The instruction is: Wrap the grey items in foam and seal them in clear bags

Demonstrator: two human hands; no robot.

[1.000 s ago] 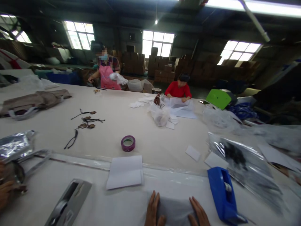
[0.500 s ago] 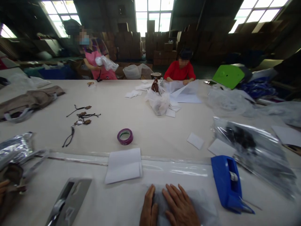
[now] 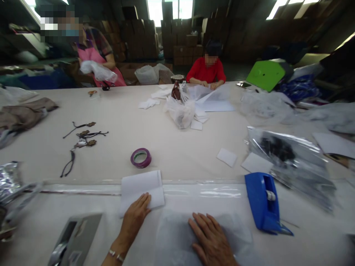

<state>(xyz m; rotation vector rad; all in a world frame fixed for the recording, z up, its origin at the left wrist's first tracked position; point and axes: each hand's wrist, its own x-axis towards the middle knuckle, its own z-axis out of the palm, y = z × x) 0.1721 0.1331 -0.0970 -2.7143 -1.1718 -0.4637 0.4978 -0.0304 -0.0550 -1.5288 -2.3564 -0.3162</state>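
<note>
Touching paper stack (image 3: 141, 190), fingers (image 3: 144, 202) flat

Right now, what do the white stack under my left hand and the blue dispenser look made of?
The white stack looks like matte paper: thin, flat, layered edges. The blue dispenser looks like moulded plastic: one even colour, slightly glossy. The left hand rests on the stack's corner.

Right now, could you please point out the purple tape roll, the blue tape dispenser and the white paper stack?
purple tape roll (image 3: 141, 158): head view, on its front rim.
blue tape dispenser (image 3: 259, 195): head view, on its body's left side.
white paper stack (image 3: 140, 183): head view, on the top sheet's middle.
</note>
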